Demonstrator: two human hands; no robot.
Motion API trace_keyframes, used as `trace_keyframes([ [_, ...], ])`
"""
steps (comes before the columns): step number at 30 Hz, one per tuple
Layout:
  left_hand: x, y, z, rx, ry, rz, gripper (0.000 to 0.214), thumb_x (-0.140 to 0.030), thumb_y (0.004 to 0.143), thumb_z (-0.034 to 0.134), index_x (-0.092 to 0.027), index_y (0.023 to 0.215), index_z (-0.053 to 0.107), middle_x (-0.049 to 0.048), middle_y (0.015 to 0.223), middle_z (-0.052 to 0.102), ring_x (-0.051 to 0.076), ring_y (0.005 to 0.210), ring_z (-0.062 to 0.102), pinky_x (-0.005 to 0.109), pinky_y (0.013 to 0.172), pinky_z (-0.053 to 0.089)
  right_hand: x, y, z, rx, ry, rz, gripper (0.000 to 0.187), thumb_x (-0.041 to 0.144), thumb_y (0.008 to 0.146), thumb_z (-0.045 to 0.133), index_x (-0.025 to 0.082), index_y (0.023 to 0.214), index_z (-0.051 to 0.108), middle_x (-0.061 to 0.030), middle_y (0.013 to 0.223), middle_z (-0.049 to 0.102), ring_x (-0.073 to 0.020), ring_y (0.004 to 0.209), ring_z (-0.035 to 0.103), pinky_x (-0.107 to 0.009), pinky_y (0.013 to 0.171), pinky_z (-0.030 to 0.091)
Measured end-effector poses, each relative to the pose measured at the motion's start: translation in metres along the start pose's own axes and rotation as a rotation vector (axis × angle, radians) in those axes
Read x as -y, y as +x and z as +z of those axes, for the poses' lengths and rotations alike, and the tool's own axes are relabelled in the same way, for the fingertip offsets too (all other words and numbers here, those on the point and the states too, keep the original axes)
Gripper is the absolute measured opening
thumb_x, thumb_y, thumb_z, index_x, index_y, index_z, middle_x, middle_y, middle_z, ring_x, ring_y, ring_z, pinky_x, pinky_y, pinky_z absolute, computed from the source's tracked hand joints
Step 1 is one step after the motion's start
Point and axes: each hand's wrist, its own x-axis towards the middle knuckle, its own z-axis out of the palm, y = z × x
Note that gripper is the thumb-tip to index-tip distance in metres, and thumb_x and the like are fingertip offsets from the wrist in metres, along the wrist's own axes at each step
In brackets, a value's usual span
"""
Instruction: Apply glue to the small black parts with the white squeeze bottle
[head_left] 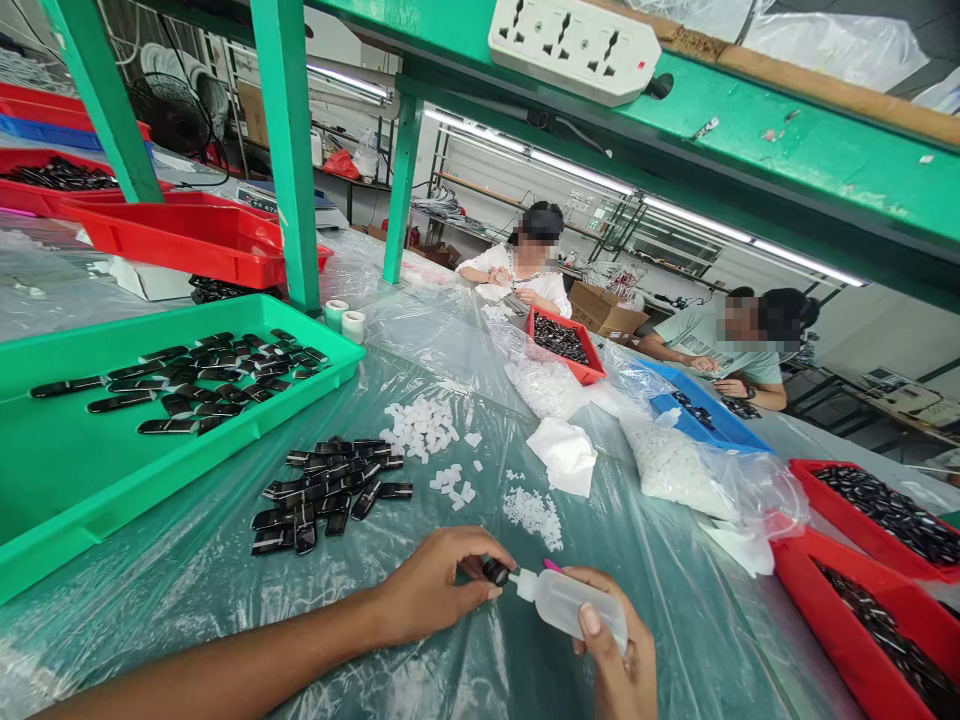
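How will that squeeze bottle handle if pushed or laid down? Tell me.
The squeeze bottle, gripped in the right hand, looks like thin translucent plastic: probably light and soft-walled. Its round body would likely roll on the slick-looking plastic sheet. Its nozzle meets the black part in the left hand.

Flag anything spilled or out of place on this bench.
White pieces lie scattered in loose heaps on the plastic sheet, and black parts are piled beside the green tray, not in it. The left hand pinches a small black piece; the right hand holds the bottle.
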Motion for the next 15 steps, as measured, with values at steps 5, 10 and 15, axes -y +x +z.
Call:
trace_keyframes([
  [5,0.003,0.001,0.001,0.002,-0.051,-0.002,0.02,-0.018,0.081,0.054,-0.02,0.098,0.065,0.0042,0.097,0.063,0.016,0.08,0.059,0.023,0.07,0.048,-0.008,0.005,-0.001,0.048,0.165,0.052,0.04,0.052,0.07,0.06,0.016,0.086,0.066,-0.0043,0.066,0.063,-0.0126,0.045,0.046,-0.025,0.044,0.037],
  [10,0.002,0.001,0.001,0.006,-0.074,0.009,0.022,-0.015,0.08,0.054,-0.021,0.098,0.065,0.004,0.099,0.063,0.016,0.084,0.06,0.023,0.072,0.048,-0.016,0.012,-0.002,0.077,0.425,0.114,0.04,0.053,0.073,0.058,0.02,0.095,0.065,-0.0035,0.07,0.066,-0.0168,0.055,0.056,-0.034,0.06,0.049],
  [15,0.0,-0.001,0.001,0.018,-0.055,-0.002,0.023,-0.016,0.081,0.054,-0.023,0.099,0.066,0.0041,0.099,0.063,0.017,0.084,0.06,0.023,0.071,0.048,-0.022,0.028,-0.021,0.044,0.403,0.071,0.028,0.043,0.075,0.062,0.025,0.096,0.065,-0.0033,0.091,0.069,-0.0239,0.091,0.061,-0.04,0.085,0.045],
])
